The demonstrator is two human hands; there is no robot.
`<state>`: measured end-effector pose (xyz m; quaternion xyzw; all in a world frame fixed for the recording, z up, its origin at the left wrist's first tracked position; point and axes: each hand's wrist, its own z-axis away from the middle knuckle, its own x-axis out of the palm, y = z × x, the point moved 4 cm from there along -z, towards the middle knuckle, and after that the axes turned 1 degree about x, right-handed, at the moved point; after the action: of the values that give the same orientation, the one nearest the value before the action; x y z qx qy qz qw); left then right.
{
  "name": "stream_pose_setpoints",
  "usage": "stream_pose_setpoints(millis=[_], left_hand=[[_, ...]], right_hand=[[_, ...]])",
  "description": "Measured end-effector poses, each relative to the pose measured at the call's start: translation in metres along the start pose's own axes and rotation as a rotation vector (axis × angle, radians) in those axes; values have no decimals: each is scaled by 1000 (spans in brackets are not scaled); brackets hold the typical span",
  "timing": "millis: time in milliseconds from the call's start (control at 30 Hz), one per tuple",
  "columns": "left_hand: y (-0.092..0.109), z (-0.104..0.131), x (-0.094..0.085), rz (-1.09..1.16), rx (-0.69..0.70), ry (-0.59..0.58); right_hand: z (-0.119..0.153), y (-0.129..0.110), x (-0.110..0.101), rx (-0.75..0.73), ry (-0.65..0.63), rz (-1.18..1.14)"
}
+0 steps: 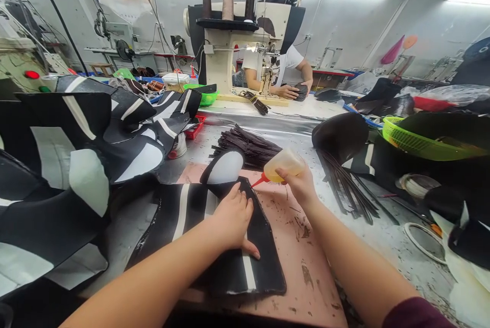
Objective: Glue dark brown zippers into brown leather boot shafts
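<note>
My left hand [233,218] lies with fingers stretched over a black leather piece [264,261] that has white strips and a white oval patch on it. In my right hand [298,182] is a squeeze bottle [287,164] of yellowish liquid, tilted down to the left. Its red nozzle tip meets or nearly meets the piece's upper right edge, just beyond my left fingers. Beneath the piece is a pink board [294,277] with dark smears. A bundle of dark strips [248,144] lies just behind it.
Black pieces with white patches [88,159] are heaped at the left. Thin dark strips [348,185] and a green basket [424,142] occupy the right side. Behind the table stands a sewing machine [218,57], where another person's hands [294,92] hold a dark stack.
</note>
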<state>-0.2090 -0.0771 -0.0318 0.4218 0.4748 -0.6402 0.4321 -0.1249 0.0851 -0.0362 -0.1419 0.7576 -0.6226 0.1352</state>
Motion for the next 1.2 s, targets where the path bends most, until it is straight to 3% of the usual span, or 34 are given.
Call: stream_pose_setpoints(millis=[133, 400, 600, 800, 1033, 1200], left_hand=[[0, -1, -1, -1, 2, -4], [1, 1, -2, -24, 16, 12], [0, -1, 1, 15, 11, 46], [0, 0, -3, 16, 2, 54], [0, -1, -4, 1, 2, 48], [1, -2, -5, -24, -5, 21]], right_hand=[[0, -2, 1, -42, -14, 25], [18, -9, -17, 34, -65, -6], [23, -5, -22, 38, 1, -18], [34, -4, -34, 77, -135, -53], [43, -2, -43, 131, -145, -86], [50, -6, -52, 88, -120, -76]])
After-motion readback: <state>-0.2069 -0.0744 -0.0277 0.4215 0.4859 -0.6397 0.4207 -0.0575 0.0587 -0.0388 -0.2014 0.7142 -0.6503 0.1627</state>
